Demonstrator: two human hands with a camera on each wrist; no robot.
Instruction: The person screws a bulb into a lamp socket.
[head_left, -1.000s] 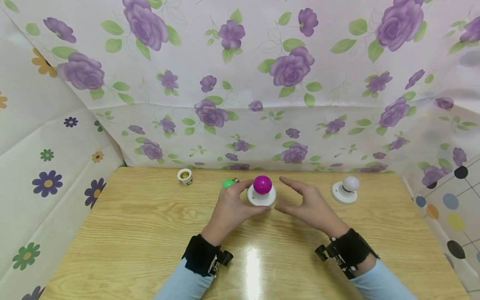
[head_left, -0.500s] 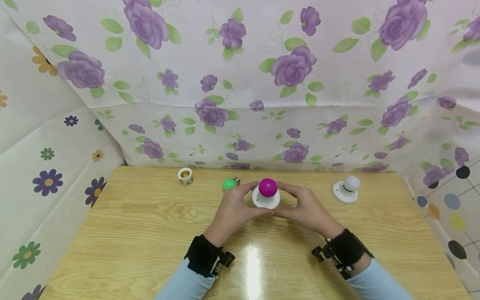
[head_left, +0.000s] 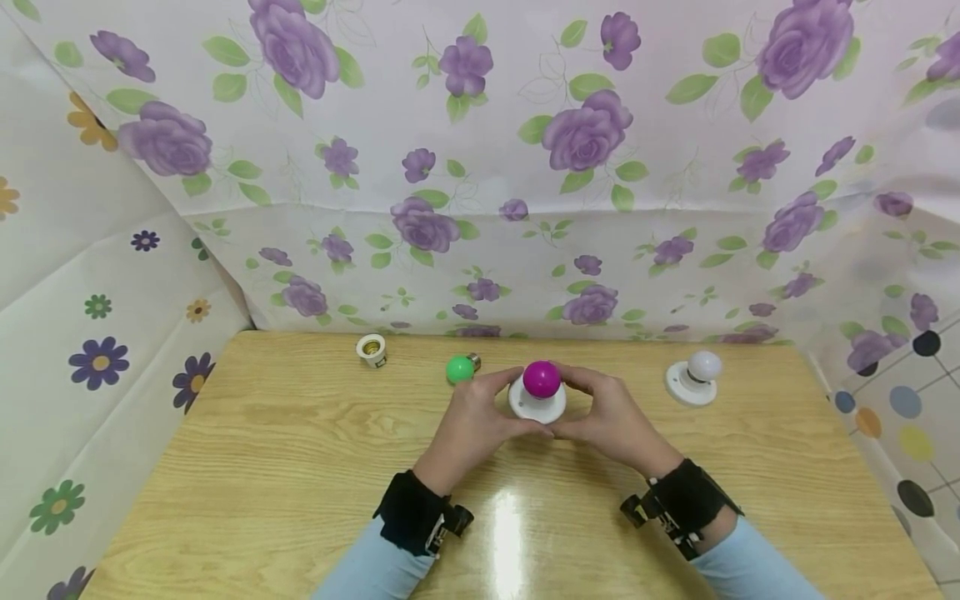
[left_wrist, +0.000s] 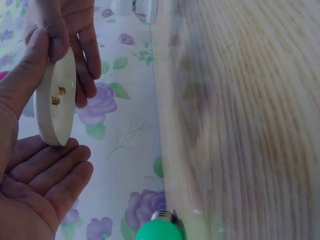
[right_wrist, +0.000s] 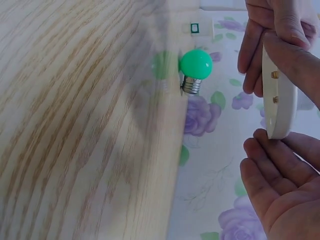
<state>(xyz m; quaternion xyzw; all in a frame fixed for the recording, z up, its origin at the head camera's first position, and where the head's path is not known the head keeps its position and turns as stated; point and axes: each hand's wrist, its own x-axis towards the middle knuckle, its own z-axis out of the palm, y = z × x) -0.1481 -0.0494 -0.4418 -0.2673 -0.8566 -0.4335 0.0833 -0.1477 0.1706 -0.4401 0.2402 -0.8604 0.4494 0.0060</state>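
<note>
Both hands hold a white round lamp-holder base [head_left: 537, 410] by its rim, in the middle of the head view. A magenta light bulb [head_left: 542, 379] stands in it, dome up. My left hand [head_left: 474, 423] grips the left side and my right hand [head_left: 611, 417] the right, their thumbs meeting at the near edge. Both wrist views show the lamp-holder base [left_wrist: 56, 112] raised off the table, with brass contacts on its underside. In the right wrist view, the right hand's fingers [right_wrist: 272, 172] support its far rim. The bulb is mostly hidden in the wrist views.
A green bulb [head_left: 460, 369] lies on the wooden table [head_left: 300, 467] just left of the hands. Farther left, near the back edge, sits a small white socket [head_left: 371, 351]. A white bulb [head_left: 704, 366] stands in a round base [head_left: 690, 392] at right. Flowered cloth [head_left: 480, 167] hangs behind.
My right hand has closed in from the right and now holds the base's rim along with my left. The base and magenta bulb have shifted slightly right and toward me.
</note>
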